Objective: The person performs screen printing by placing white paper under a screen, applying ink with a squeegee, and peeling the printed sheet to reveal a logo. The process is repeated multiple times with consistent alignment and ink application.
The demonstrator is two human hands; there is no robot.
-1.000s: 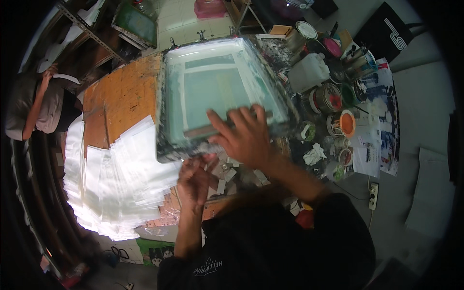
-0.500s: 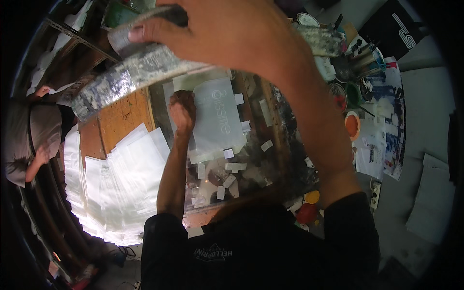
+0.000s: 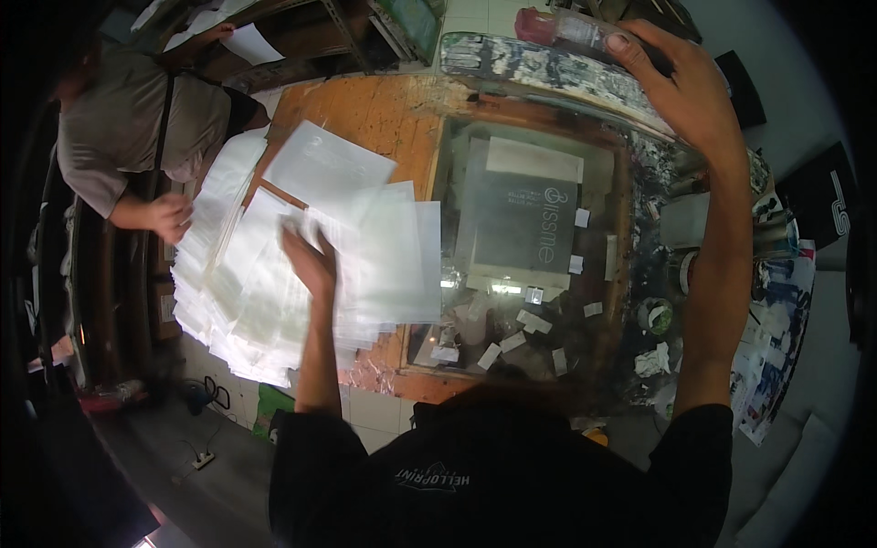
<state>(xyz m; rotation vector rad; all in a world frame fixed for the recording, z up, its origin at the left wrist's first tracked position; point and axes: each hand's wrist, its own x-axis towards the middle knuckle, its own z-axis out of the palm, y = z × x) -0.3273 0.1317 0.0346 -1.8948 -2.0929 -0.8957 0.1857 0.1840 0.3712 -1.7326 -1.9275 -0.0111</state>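
My left hand (image 3: 312,259), slightly blurred, is above a pile of white, thin plastic-like sheets (image 3: 265,320), with thumb and fingers apart. Just beyond its fingertips a pale sheet with faint print (image 3: 331,164) lies askew over the pile. Up at the far right, my right hand (image 3: 671,82) is closed around a greyish bar with a pinkish-red end (image 3: 537,27). That bar sits along the paint-smeared edge of a frame (image 3: 548,68); part of my grip is hidden. Between my arms, a grey sheet with printed letters (image 3: 521,210) lies on a glass panel (image 3: 484,333).
Several small white tabs (image 3: 534,321) lie on the glass. To the left stands another person (image 3: 151,128), one hand near the pile and the other by a white sheet. Paint pots (image 3: 654,315) and stained papers (image 3: 786,320) crowd the right side. A wooden table (image 3: 365,110) carries the work.
My left hand has moved left from the glass panel to the pile, and a pale printed sheet now lies there. My right hand and the frame edge have shifted away from me.
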